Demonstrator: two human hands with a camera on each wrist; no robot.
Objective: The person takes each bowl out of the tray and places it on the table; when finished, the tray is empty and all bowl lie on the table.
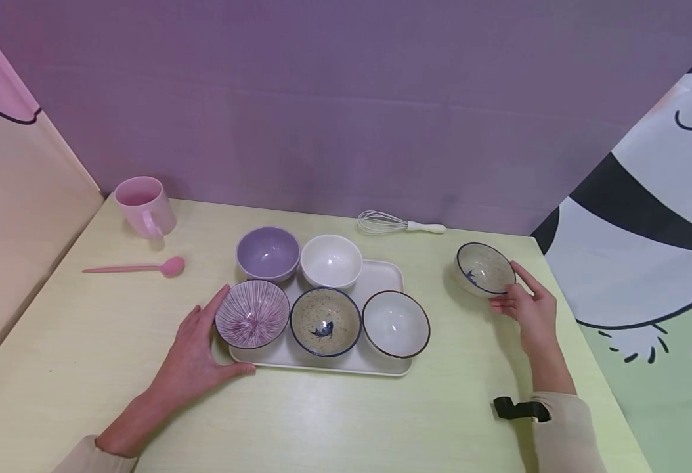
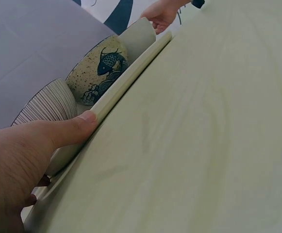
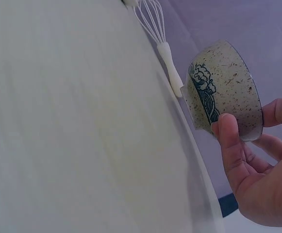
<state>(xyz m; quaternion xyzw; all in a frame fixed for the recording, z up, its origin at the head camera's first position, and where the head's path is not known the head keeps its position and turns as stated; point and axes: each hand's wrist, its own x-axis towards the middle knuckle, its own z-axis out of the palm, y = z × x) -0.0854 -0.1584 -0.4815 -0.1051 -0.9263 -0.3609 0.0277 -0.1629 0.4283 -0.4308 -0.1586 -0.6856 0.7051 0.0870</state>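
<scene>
My right hand [image 1: 535, 309] holds a speckled beige bowl [image 1: 484, 269] with a dark rim and blue motif, thumb and fingers at its side; in the right wrist view this bowl [image 3: 228, 92] is tilted above the table. My left hand [image 1: 195, 355] grips the left front corner of a white tray [image 1: 322, 364], thumb on the front edge, fingers along the left side beside a purple-striped bowl [image 1: 253, 314]. Also on the tray are a speckled bowl with a blue fish [image 1: 325, 322], a brown-rimmed white bowl [image 1: 396, 324], a purple bowl [image 1: 268, 253] and a plain white bowl [image 1: 331, 261].
A pink mug [image 1: 145, 207] and a pink spoon [image 1: 145, 267] are at the left of the table. A white-handled whisk [image 1: 399, 225] lies at the back edge. A purple backdrop [image 1: 322, 112] rises behind, with printed panels at both sides.
</scene>
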